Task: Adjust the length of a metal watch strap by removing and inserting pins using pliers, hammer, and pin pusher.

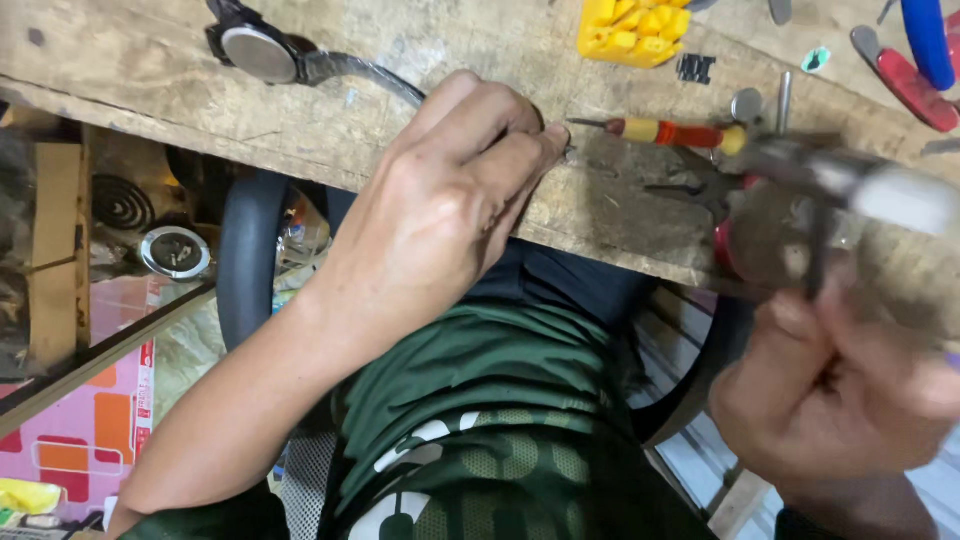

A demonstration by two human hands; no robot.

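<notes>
Landmark: the worn wooden workbench (pixel 150 60), whose near edge runs across the view above the person's lap.
Left hand (pixel 455 190): rests over the bench's near edge, fingertips pinched together on something small and dark; what it is cannot be told.
Right hand (pixel 840 390): below the bench edge at the right, blurred, fingers closed round the dark handles of a metal hand tool (pixel 840 185) whose head reaches up over the bench.
Small screwdriver (pixel 665 132): red and yellow handle, lying on the bench just right of the left fingertips, tip towards them.
Wristwatch (pixel 262 52): on the bench's far left, case back up, strap trailing towards the left hand.
Yellow plastic block (pixel 632 28): at the far edge, above the screwdriver.
Red-handled pliers (pixel 905 85): far right corner of the bench.
</notes>
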